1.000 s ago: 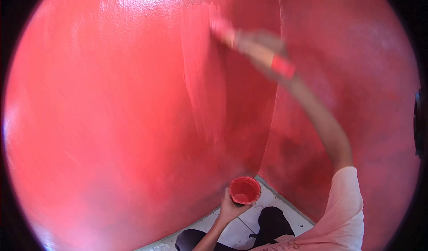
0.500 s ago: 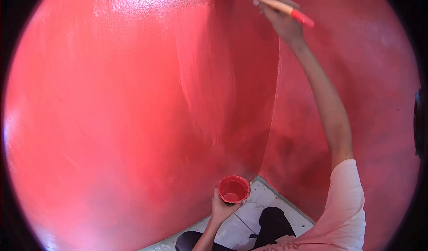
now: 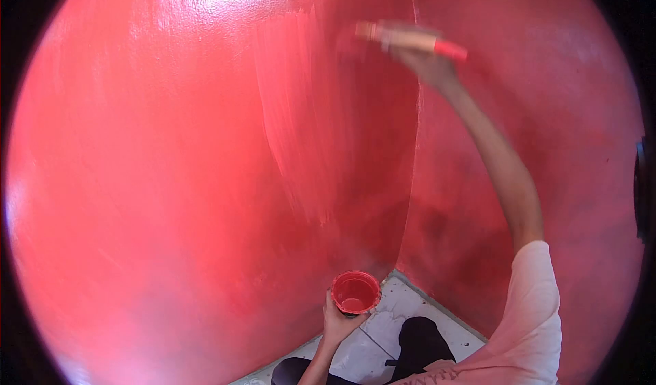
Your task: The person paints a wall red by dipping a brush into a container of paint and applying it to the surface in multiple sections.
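My right hand (image 3: 425, 60), raised high at the wall corner, is closed around a paintbrush (image 3: 413, 40) with a pale handle and a red end. Motion blurs the brush, and its bristle end lies against or very near the red wall (image 3: 171, 146); contact is hard to make out. A lighter streaked patch of paint (image 3: 294, 105) runs down the wall left of the brush. Low in the view, my left hand (image 3: 339, 322) grips a small cup (image 3: 356, 293) with red paint inside and a red-smeared rim.
A second red wall (image 3: 547, 180) meets the first at a vertical corner on the right. Light floor tiles (image 3: 403, 303) lie below, with my dark-clad knees (image 3: 420, 340) over them. A dark object (image 3: 640, 190) shows at the far right edge.
My right hand has moved down and slightly left with the paintbrush, which now tilts less steeply. The left hand and cup have hardly shifted. The view has turned a little.
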{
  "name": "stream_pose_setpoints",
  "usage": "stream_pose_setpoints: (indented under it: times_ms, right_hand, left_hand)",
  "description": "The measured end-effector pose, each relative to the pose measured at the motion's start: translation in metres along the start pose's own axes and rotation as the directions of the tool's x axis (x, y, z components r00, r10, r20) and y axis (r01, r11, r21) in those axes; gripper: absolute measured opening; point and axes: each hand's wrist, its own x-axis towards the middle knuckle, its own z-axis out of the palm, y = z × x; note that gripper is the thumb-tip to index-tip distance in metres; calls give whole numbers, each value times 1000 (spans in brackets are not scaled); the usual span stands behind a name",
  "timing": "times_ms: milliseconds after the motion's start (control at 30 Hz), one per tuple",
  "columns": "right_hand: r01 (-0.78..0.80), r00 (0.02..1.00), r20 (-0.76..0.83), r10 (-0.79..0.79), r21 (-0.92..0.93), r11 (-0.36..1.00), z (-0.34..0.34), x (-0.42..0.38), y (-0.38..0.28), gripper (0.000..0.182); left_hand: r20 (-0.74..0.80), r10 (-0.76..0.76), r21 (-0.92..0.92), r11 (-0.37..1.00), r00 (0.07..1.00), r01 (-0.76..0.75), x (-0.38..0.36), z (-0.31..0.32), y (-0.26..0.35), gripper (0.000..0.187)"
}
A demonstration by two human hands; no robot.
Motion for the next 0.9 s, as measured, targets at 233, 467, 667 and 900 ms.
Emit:
stream_pose_setpoints:
  times_ms: [233,467,667,900]
  right_hand:
    - [-12,990,107,93,-595,804,46,-107,-1,21]
    - [-638,616,484,622,-157,754,39,-141,-59,22]
    - [-30,997,-76,13,-220,975,-42,33,-15,25]
    - [38,999,26,-28,-539,841,52,-93,-2,24]
  left_hand:
    - [60,26,-67,998,998,-22,4,-3,-5,80]
    - [83,-82,-177,980,993,96,-2,2,-29,83]
    - [94,1,-142,990,996,12,3,-1,-24,83]
    - [120,-6,-89,996,993,17,3,-8,-24,79]
